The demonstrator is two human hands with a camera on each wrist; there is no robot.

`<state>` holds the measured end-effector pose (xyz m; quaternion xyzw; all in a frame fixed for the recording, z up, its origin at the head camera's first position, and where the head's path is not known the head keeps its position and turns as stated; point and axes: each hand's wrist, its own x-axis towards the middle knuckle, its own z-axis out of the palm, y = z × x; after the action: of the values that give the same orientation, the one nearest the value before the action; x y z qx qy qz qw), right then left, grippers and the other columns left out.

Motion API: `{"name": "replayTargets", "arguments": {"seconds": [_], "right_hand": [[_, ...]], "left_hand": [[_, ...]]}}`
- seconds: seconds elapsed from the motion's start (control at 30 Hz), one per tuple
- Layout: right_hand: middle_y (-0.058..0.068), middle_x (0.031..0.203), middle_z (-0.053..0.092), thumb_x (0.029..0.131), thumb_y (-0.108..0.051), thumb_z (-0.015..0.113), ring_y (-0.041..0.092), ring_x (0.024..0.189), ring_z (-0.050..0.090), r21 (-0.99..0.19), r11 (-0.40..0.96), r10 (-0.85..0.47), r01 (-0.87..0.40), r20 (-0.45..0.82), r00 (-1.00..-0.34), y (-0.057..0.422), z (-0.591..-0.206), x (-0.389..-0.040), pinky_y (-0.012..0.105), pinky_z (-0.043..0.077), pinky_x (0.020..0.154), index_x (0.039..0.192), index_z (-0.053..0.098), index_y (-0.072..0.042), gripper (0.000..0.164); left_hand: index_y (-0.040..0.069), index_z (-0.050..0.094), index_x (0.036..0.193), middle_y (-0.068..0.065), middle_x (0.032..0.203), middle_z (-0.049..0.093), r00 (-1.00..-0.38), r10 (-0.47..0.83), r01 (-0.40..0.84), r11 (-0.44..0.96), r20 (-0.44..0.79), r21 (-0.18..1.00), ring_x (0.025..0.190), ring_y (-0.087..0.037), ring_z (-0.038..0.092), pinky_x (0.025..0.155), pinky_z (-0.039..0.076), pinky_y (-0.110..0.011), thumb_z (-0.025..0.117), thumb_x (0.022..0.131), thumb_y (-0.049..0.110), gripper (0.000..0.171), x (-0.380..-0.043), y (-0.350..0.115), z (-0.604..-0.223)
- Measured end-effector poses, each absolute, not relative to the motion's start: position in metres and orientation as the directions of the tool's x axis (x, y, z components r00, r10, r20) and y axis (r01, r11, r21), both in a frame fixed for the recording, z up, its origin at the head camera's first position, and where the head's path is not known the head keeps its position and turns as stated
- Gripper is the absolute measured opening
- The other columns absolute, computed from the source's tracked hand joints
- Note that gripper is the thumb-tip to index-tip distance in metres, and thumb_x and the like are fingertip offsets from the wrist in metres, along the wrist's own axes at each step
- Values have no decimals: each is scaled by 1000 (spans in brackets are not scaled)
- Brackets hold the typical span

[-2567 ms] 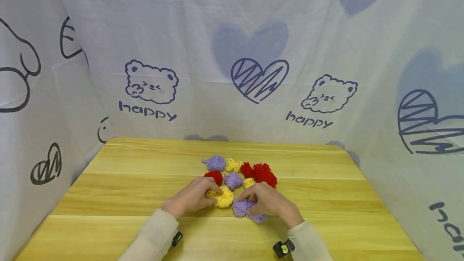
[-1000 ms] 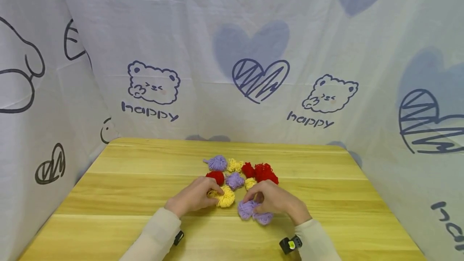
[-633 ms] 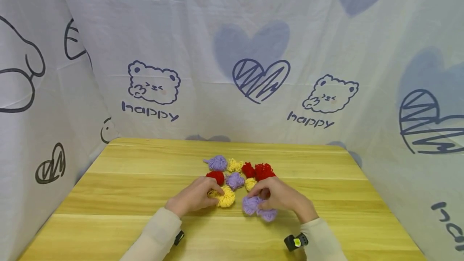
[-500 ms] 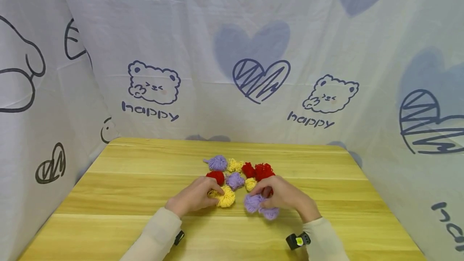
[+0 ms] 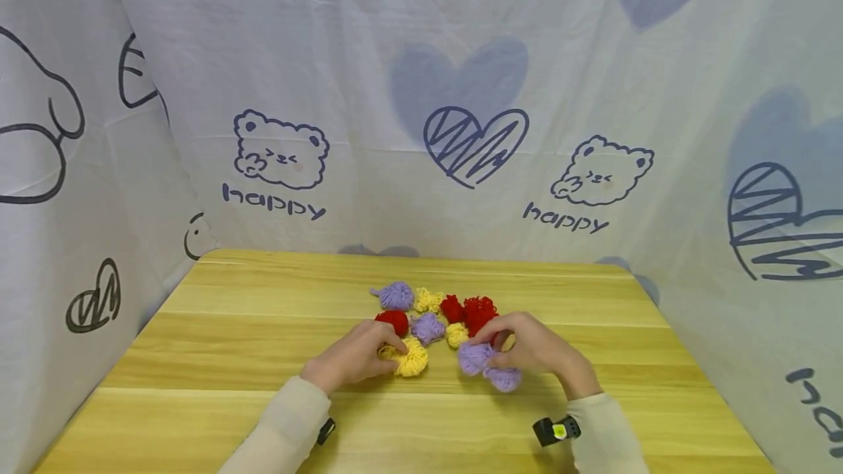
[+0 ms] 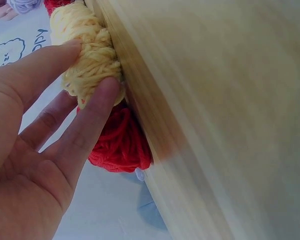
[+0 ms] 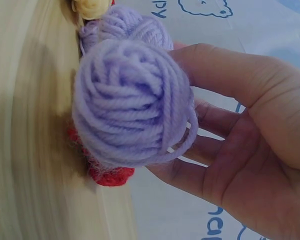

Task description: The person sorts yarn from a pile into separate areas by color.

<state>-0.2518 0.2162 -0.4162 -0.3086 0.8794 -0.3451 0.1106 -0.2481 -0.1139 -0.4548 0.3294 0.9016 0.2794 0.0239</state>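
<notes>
The person's left hand rests low over the wooden desk, and its fingers pinch the yellow yarn ball, the gap between them being only as wide as the ball. This ball is at the near side of the group of yarn, and the red ball lies just behind it. The right hand holds the purple yarn bundle, which has two round parts, between bent fingers. In the right wrist view this bundle seems to be a little above the desk.

Between the two hands, somewhat farther away, lie the middle purple ball and, to the right of it, the small yellow ball. The large red clump is just behind the right hand and partly hidden by it; the small red clump lies at its left side. In the farthest row are also the far yellow clump and the far purple ball.
</notes>
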Motion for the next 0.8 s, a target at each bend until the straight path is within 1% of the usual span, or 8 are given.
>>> {"name": "replayTargets", "arguments": {"seconds": [0.13,0.23,0.37,0.53,0.8], "right_hand": [[-2,111,77,84,-5,82,14,93,63,-668,596,-593,-445,6,-805,221,-415,-252,30,60,81,113,80,-19,32],[-2,110,76,84,-5,82,17,94,64,-673,604,-576,-427,2,-817,226,-414,-253,31,60,82,113,80,-18,32],[2,111,77,84,-5,83,20,94,64,-681,598,-565,-422,16,-825,233,-413,-254,28,59,80,112,79,-15,30],[7,114,76,83,-4,84,19,95,66,-689,586,-561,-426,33,-827,243,-412,-256,26,59,81,113,79,-13,31],[6,112,76,83,-4,84,19,96,66,-684,616,-509,-390,32,-860,254,-411,-259,24,59,79,113,79,-14,32]], "left_hand": [[10,81,109,-4,109,77,-780,609,581,622,142,524,103,-21,70,91,59,-35,80,88,7,21,-249,-115,-455],[10,81,109,-3,109,77,-785,604,571,623,134,536,103,-21,70,91,60,-34,80,89,7,21,-250,-115,-456],[11,81,109,-3,109,77,-792,598,557,623,124,549,102,-21,70,89,60,-32,80,89,8,21,-251,-116,-458],[11,81,110,-3,109,77,-793,597,554,624,121,550,103,-21,70,89,59,-33,80,88,8,21,-252,-116,-458],[12,81,109,-3,110,76,-798,592,543,625,112,561,104,-21,70,91,60,-36,80,89,8,21,-253,-115,-458]]}}
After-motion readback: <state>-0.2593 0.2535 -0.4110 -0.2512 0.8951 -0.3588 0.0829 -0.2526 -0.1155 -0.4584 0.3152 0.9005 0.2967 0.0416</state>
